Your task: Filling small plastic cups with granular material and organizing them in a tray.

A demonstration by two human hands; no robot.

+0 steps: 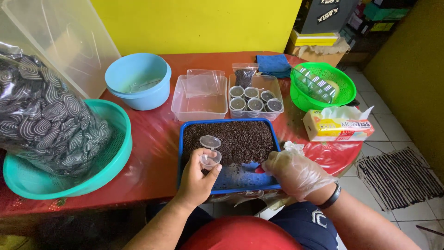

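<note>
A: What does the room look like?

B: A round red tabletop stands against a bright yellow wall, with a tiled floor and a striped mat off to the right.

A: And closest to the person?

B: The bare left hand grips a small clear cup with a hinged lid standing open, held over the near edge of a blue tray. The cup looks empty. The gloved right hand is curled at the tray's near right corner, fingers pinched on something small and reddish; what it is cannot be told.

A: How far along is the filling?

B: The tray holds a broad bed of dark grains, with only the near strip scraped bare. Just behind it, a clear tub holds six filled cups and a small clear bag of the same dark grains. Judging by that, six are done, one is in hand, and much is left.

A: Any packages or labels?

B: To the right, a yellow-and-white tissue box with printed lettering, a tissue poking out. Beyond it, a green basket with a clear striped wrapper. A second clear tub holds flat plastic bags. Left: a teal basket with a large patterned bag, then a light blue bowl. Farthest, a yellow box sits on a carton.
</note>
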